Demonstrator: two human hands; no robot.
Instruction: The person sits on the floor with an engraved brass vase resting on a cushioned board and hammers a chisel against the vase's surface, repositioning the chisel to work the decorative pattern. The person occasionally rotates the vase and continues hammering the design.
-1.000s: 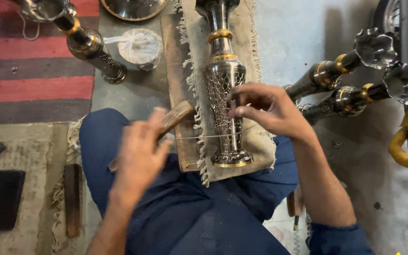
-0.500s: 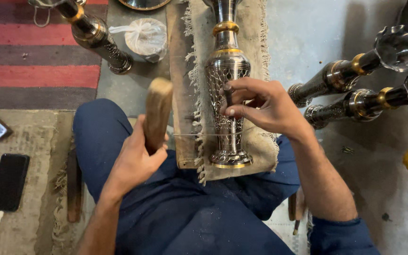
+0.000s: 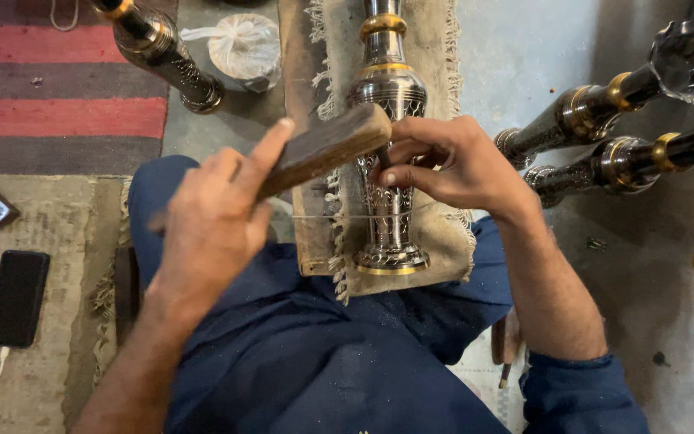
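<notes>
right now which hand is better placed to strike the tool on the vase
Left. The left hand grips the wooden block raised over the engraved metal vase. The right hand is pinching a small tool against the vase, so it is occupied.

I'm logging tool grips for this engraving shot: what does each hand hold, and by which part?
Left hand grips the wooden mallet by its lower end. Right hand pinches a small chisel against the engraved metal vase.

Glossy engraved metal vase (image 3: 389, 201); worn matt wooden mallet (image 3: 323, 149), rough frayed cloth (image 3: 443, 233)
</notes>
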